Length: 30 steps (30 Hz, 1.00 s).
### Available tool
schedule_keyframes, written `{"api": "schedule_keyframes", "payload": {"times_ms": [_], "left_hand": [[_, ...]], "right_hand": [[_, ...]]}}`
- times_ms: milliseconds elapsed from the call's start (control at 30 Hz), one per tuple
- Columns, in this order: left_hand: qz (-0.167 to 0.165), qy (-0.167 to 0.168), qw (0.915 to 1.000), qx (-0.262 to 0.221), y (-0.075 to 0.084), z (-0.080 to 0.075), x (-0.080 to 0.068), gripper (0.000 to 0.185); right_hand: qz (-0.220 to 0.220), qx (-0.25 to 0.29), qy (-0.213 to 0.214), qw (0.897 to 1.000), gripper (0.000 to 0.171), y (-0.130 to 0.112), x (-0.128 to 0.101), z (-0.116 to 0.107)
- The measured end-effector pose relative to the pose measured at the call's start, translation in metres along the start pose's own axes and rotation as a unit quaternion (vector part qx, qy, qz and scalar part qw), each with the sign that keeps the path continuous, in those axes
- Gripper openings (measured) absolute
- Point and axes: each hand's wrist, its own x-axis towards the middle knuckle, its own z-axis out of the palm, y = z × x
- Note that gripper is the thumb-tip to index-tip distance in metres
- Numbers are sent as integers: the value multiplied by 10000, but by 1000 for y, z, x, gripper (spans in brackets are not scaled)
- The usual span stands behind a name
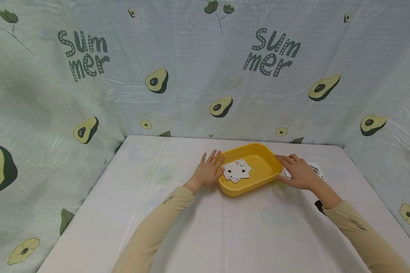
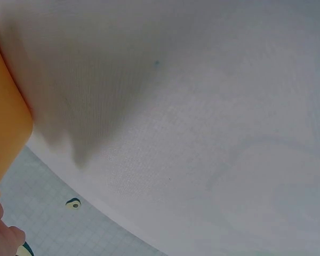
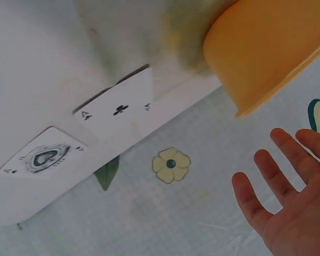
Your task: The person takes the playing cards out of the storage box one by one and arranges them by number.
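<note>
A yellow plastic tray [image 1: 259, 182] sits on the white table, with several playing cards [image 1: 237, 170] lying face up inside it. My left hand [image 1: 209, 169] lies flat with straight fingers against the tray's left rim. My right hand [image 1: 298, 170] is spread open at the tray's right side, its fingertips near the rim. The right wrist view has the tray's outer wall [image 3: 266, 48], my open right hand [image 3: 288, 200], and two aces [image 3: 114, 106] face up on the table. In the left wrist view only the tray's side [image 2: 5, 117] and a bit of my hand [image 2: 2, 234] appear.
More cards [image 1: 316, 168] lie on the table just behind my right hand. The white table [image 1: 205, 227] is walled on three sides by an avocado-print cloth [image 1: 205, 76]. A small dark object [image 1: 319, 206] sits under my right forearm.
</note>
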Motion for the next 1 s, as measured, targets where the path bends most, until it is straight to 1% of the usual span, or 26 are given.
{"api": "schedule_keyframes", "payload": {"times_ms": [200, 433, 567, 800, 1000], "left_hand": [[14, 8, 10000, 33, -1, 1, 1, 50], [-12, -61, 9999, 97, 0, -1, 2, 50], [-18, -59, 9999, 88, -1, 0, 2, 51], [17, -4, 9999, 127, -2, 1, 3, 51], [51, 13, 9999, 120, -2, 1, 3, 51]], "right_hand": [[-38, 9, -183, 9998, 74, -15, 15, -1], [-273, 73, -134, 9995, 71, -27, 28, -2], [-397, 155, -209, 9989, 69, -34, 34, 0], [-310, 176, -537, 9979, 68, -46, 49, 8], [-388, 196, -588, 9973, 64, -53, 62, 16]]}}
